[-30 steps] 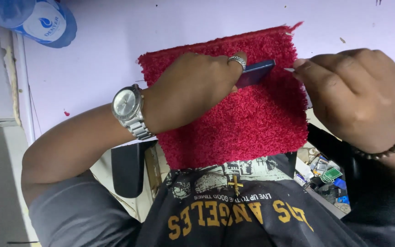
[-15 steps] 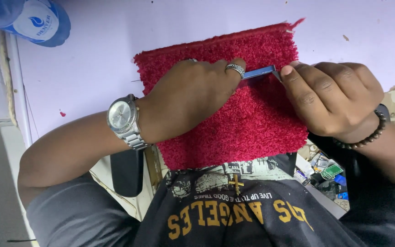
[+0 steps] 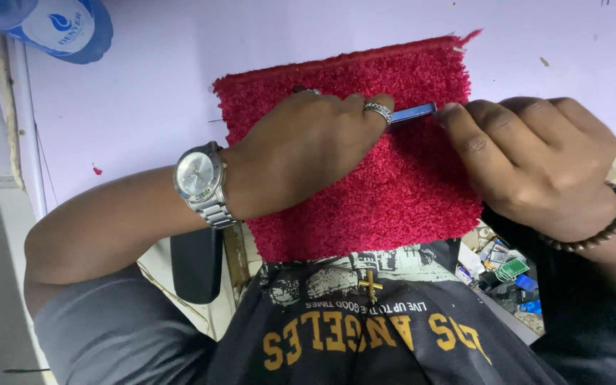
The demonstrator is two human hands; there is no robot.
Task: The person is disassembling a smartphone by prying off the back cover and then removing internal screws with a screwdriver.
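My left hand (image 3: 308, 142) and right hand (image 3: 536, 160) each pinch an end of the slim blue tool (image 3: 413, 112) — stiff, light, best held by its ends — lying on the soft red mat (image 3: 393, 199) on the pale worktop (image 3: 158, 78).

A slim blue flat object (image 3: 413, 112) lies across a shaggy red mat (image 3: 401, 192).

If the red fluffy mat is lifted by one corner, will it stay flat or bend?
The mat would probably droop: it looks like soft pile fabric with a frayed corner. It seems light, and likely slides on the smooth table, since the left hand presses it.
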